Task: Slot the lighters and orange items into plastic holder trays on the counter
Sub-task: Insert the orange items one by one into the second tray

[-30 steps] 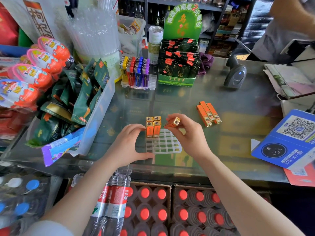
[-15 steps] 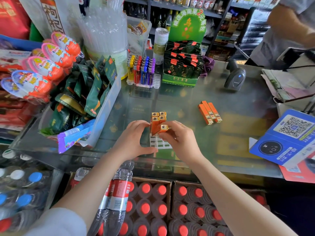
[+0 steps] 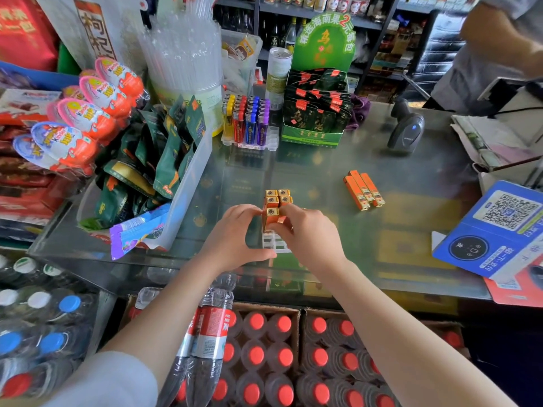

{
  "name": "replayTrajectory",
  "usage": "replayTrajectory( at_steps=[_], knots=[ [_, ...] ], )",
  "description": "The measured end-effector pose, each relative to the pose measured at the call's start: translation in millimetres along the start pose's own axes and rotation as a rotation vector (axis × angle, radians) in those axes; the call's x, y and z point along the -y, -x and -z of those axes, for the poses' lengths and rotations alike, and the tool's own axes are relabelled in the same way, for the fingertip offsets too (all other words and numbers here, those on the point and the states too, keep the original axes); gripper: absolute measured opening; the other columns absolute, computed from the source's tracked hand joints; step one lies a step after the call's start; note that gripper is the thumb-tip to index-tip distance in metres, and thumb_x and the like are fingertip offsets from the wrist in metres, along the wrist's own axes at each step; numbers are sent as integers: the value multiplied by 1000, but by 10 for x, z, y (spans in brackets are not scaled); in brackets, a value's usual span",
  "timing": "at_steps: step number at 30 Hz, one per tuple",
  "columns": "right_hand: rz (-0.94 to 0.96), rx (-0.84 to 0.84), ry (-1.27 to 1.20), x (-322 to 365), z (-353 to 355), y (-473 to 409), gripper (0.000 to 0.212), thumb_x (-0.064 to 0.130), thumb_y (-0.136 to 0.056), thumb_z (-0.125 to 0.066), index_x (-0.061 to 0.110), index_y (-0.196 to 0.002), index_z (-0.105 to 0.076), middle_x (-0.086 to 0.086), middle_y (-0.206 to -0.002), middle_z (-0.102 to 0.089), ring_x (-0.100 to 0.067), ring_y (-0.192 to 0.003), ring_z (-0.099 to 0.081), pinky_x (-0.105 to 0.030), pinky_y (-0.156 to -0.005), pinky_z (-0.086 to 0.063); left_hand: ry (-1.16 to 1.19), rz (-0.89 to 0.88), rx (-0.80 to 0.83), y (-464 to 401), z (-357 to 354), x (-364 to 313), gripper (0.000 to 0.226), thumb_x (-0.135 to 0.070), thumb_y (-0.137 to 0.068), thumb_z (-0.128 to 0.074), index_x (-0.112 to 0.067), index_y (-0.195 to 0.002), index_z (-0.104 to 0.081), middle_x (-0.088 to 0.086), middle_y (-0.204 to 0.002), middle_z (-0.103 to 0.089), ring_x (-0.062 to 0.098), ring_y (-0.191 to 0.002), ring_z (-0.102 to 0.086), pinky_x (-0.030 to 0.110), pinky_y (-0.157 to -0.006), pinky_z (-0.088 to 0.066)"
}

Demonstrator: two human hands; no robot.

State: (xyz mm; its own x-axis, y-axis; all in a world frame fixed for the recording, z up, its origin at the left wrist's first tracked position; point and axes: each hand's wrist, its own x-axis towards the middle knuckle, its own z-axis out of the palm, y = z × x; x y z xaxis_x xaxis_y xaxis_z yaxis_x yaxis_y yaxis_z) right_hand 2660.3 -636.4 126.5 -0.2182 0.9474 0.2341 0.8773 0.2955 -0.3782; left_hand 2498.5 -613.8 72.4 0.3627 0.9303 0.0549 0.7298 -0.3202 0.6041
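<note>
below the counter's near edge we see cartons of red-capped bottles and two tall bottles with red labels standing beside them. on the glass counter our left hand curls round the near left side of the clear plastic holder tray, thumb stretched along its front edge, fingers bent against the orange lighters; whether it truly grips the tray we cannot tell. our right hand pinches one orange lighter between thumb and curled fingers, holding it upright at the tray's front left, just in front of four orange lighters already standing in the far slots, two by two. only a small strip of the tray's grid shows between our hands. further right, well apart from the tray, three loose orange lighters lie flat side by side on the glass. at the right edge sits a blue qr-code card. beyond, a second tray of coloured lighters stands near a green display box of dark packets, and a black barcode scanner rests to the right.
</note>
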Motion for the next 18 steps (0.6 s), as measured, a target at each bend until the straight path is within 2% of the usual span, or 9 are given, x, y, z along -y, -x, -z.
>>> replayTrajectory(
  at_steps=[5, 9, 11, 14, 18],
  knots=[
    [59, -80, -5, 59, 59, 22, 35, 37, -87, -56, 16, -113, -44, 0, -84, -69, -28, -65, -62, -28, -49, -38, 8, 7, -9, 5, -9, -4, 76, -63, -62, -65, -25, -123, -42, -10, -131, -42, 9, -123, -32, 30, -98, -32],
    [155, -135, 0, 83, 118, -26, 21, 25, -87, -58, 11, -102, -56, -4, -79, -68, -31, -58, -61, -29, -48, -43, 0, -3, -13, 11, -8, 1, 76, -63, -62, -65, -26, -124, -41, -10, -132, -42, 8, -122, -31, 28, -98, -31],
    [139, -119, -20, 80, 115, -30, 20, 26, -89, -56, 10, -100, -56, -5, -79, -68, -29, -59, -61, -31, -50, -46, 3, 5, -11, 11, -7, -5, 76, -63, -62, -65, -26, -124, -40, -10, -132, -41, 7, -122, -30, 26, -96, -29],
    [150, -125, -17, 57, 92, 1, 22, 28, -89, -56, 9, -101, -55, -6, -74, -67, -30, -56, -60, -29, -48, -42, 12, 20, -4, 3, -3, -17, 77, -62, -61, -65, -27, -125, -40, -10, -133, -40, 7, -123, -29, 25, -97, -27],
    [0, -154, -225, -137, 134, 58, 31, 32, -86, -59, 12, -108, -52, 11, -63, -54, -19, -52, -52, -32, -49, -43, 3, 24, 13, -7, 14, -30, 78, -58, -60, -70, -24, -125, -42, -8, -133, -40, 9, -123, -29, 26, -97, -26]
  ],
)
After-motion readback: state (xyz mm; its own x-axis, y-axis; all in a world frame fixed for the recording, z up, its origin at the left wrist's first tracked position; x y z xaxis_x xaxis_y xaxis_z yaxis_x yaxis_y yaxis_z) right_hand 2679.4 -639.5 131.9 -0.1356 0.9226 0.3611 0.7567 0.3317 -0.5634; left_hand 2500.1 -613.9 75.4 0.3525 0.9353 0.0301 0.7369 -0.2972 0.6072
